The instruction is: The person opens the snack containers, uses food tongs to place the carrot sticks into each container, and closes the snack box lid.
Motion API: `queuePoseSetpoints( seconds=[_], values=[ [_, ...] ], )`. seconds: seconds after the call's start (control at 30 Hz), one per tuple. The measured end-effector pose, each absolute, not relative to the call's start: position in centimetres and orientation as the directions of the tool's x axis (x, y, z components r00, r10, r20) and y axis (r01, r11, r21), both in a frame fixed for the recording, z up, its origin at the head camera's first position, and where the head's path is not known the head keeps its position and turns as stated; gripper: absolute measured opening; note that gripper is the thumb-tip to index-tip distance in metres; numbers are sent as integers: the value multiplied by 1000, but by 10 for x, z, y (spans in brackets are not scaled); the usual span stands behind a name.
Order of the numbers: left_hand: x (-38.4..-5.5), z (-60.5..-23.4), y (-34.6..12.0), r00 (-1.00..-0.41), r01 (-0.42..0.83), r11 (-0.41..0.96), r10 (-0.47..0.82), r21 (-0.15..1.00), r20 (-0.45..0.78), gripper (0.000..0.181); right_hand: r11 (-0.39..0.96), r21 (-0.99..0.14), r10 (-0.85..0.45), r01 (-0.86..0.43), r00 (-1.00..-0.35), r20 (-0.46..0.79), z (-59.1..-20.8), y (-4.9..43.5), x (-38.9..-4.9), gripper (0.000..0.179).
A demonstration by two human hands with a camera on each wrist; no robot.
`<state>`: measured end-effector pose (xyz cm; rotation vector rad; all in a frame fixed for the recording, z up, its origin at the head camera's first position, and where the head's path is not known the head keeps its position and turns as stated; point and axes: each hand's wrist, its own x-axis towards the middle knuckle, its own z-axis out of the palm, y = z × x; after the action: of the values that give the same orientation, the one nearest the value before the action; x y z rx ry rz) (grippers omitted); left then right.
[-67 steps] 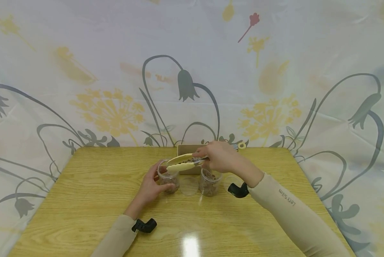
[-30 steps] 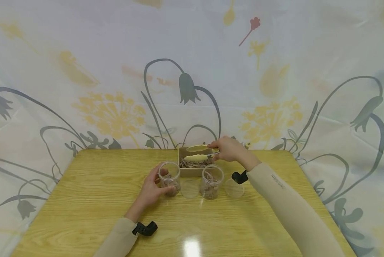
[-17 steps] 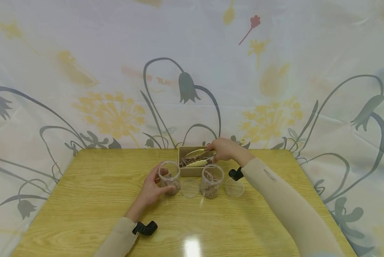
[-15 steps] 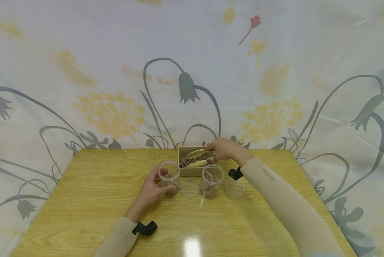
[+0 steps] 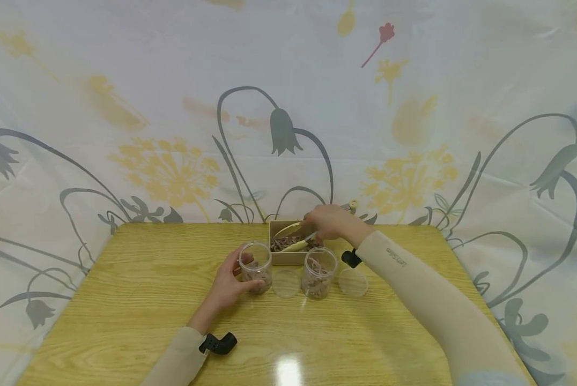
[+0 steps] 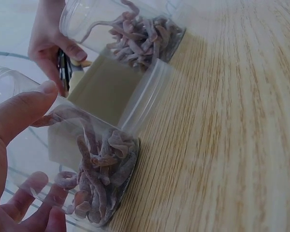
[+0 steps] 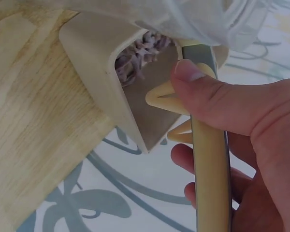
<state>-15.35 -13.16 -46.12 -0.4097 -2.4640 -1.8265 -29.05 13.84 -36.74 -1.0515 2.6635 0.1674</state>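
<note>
My left hand (image 5: 228,284) grips a clear open jar (image 5: 256,262) standing on the table, thumb and fingers around its wall. Dusty brown-purple dried strips (image 6: 99,179) lie in its lower part. With my right hand (image 5: 331,222) I hold pale yellow and metal tongs (image 7: 209,164), thumb on one arm and fingers round the other. The tips of the tongs reach into a beige box (image 5: 288,259) behind the jars, among more of the strips (image 7: 140,58). A second clear jar (image 5: 319,273), also part filled with strips, stands to the right, just in front of the box.
Two clear round lids lie flat on the wooden table (image 5: 172,311): one lid (image 5: 286,284) between the jars, the other lid (image 5: 353,282) right of the second jar. A flower-printed cloth (image 5: 288,177) hangs behind the table's far edge, close to the box.
My right hand has drawn the tongs back from over the left jar to the box and lowered their tips into it, then shifted slightly left. The left hand stays on its jar.
</note>
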Motion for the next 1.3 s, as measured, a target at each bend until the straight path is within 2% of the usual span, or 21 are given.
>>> queuePoseSetpoints(
  seconds=[0.37,0.63,0.87,1.07,1.3],
  values=[
    [-153,-463,-131,-965,238,263,175,935,196,86,731,4,-647,-682,-695,-313,-366,123,-292,45],
    [-153,-460,-132,-966,232,270,173,935,190,86,735,77,-639,-674,-726,-253,-372,121,-294,27],
    [-153,-459,-132,-967,226,272,182,935,180,86,737,18,-660,-676,-725,-198,-374,129,-293,37],
    [-153,-460,-132,-967,223,272,184,936,177,86,743,-2,-661,-670,-733,-158,-373,141,-293,31],
    [-154,-461,-132,-968,214,264,189,940,167,85,763,-51,-645,-644,-753,-131,-363,153,-289,32]
  ],
)
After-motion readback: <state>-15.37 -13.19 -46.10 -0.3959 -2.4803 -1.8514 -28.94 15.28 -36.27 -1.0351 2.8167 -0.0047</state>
